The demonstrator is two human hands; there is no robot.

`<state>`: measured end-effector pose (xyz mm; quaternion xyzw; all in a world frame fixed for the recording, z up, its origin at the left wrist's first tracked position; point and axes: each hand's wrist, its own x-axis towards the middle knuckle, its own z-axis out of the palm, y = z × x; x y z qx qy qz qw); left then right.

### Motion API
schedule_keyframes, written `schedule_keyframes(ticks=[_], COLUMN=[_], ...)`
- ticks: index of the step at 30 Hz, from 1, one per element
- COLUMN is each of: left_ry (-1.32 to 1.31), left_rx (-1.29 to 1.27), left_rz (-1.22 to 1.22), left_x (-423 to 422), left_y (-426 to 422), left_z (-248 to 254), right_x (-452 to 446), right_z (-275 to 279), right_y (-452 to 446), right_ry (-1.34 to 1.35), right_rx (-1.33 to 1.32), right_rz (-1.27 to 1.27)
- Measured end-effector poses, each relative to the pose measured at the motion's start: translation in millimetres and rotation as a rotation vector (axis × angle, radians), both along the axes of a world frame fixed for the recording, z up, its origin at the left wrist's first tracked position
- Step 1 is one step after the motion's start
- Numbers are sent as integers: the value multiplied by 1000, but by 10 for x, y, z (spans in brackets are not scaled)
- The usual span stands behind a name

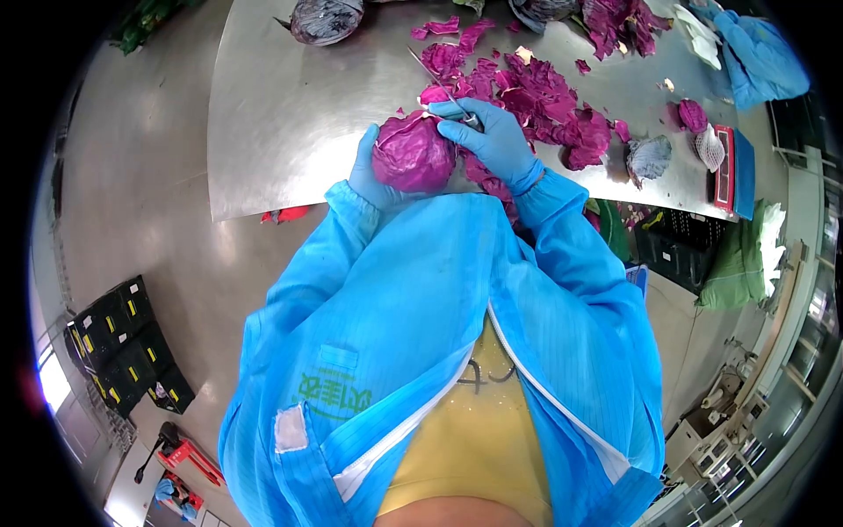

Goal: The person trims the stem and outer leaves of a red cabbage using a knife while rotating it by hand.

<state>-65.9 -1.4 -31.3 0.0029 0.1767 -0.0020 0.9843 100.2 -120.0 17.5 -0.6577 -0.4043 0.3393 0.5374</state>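
A trimmed red cabbage [414, 156] rests in my left hand [365, 176], whose blue-gloved fingers wrap its left side. My right hand [499, 143], gloved too, is closed around the dark handle of a knife [450, 91]. The thin blade points up and away to the left, and my right fingers reach the cabbage's top right edge. Purple cabbage leaves [536, 92] lie in a loose heap beyond and right of my right hand, on the metal table [281, 114].
Whole cabbages [326, 19] sit at the table's far side. On the right are a netted white item [709, 149], a red and blue box [736, 171] and a blue cloth [762, 60]. Black crates [132, 347] stand on the floor at left, a green sack [736, 272] at right.
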Motion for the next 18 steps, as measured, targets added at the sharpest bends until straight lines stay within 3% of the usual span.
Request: schedule_keyframes(ticks=[2,4,7,9,12,14,16,18], left_ry=[34,70,202,-207,-246,-456,-450,-389], left_rx=[48,99,221,-78,-130,-261,-233,-186], left_rz=[1,3,42,-30,-16,7,28,38], left_x=[2,15,25,-80,-141,-86,-72,-57], left_y=[-38,-71,-73,-17,-9,9,34,68], left_z=[23,77,95,-94,-352,-446,-403,-331], right_x=[12,6,58,177,276,345,414,527], right_z=[-16,112,56,24,-50,-92,-221,-264], right_y=[-17,-44,-11,2,25,62,48,36], right_ry=[-123,-570,-639,-653,-666,-690,-664,-687], right_rx=[59,-129,-97,-117,-161,-199,-168,-363], right_rz=[-45,-76,-238,-266,-304,-316,-380,-451])
